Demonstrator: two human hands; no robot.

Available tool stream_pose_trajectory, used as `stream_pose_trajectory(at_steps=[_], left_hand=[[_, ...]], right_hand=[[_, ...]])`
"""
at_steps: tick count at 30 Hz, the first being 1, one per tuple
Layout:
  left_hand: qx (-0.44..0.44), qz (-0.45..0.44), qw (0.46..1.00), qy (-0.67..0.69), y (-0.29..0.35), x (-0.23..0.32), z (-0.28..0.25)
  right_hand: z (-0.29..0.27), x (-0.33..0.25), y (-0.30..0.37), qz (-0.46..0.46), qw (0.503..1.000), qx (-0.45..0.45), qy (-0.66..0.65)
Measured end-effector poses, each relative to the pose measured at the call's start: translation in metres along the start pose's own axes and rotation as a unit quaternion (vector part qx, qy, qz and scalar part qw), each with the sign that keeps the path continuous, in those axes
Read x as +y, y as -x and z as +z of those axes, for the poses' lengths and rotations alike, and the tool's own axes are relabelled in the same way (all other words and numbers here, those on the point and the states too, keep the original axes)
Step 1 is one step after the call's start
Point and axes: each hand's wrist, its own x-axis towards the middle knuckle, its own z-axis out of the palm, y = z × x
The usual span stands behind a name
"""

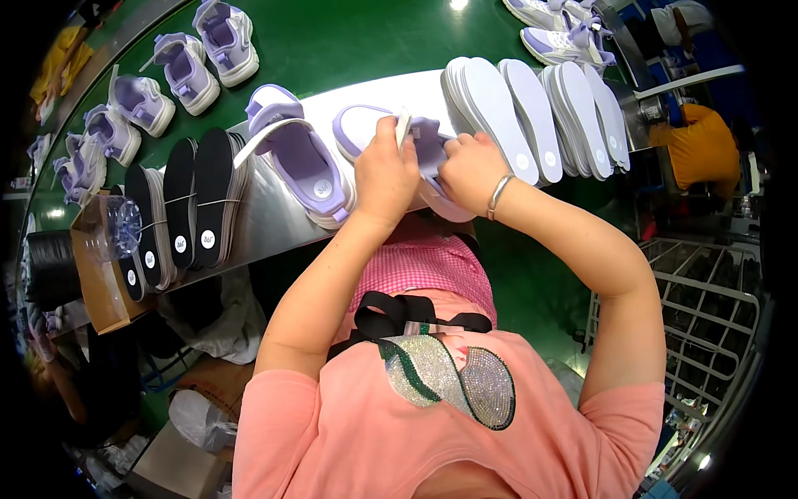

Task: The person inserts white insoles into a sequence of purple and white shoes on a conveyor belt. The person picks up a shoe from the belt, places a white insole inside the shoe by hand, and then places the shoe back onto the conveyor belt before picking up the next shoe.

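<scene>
In front of me, a white and lavender sneaker (431, 151) sits at the near edge of the metal worktop (274, 218). My left hand (386, 173) has its fingers closed on the pale strap at the sneaker's opening. My right hand (476, 173), a bangle on its wrist, grips the opening's right side with curled fingers; its fingertips are partly hidden inside. Just left stands a matching sneaker (309, 170), its strap folded out and a round label on the lavender insole. Right of my hands lie stacks of white insoles (492, 108).
Bundled black insoles (218, 187) lie at the left, beside a cardboard box (104, 266) holding clear plastic. More lavender sneakers (189, 79) line the green surface (366, 41) beyond. A wire rack (698, 333) and an orange-yellow covered object (705, 154) stand at the right.
</scene>
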Motion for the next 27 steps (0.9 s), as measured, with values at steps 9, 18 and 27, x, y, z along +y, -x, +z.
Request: stream_pose_trajectory(at_steps=[9,18,27], left_hand=[[0.01,-0.032,0.999,-0.01,-0.003,-0.006,0.006],[0.014,-0.021,1.0,0.017,0.001,-0.008,0.005],[0.022,-0.024,0.999,0.041,-0.001,-0.009,0.007]], right_hand=[[-0.046,0.006,0.045,0.112,0.986,-0.116,-0.051],[0.004,0.001,-0.013,-0.019,0.992,-0.089,-0.083],[-0.028,0.0,-0.035,-0.027,0.953,-0.278,-0.121]])
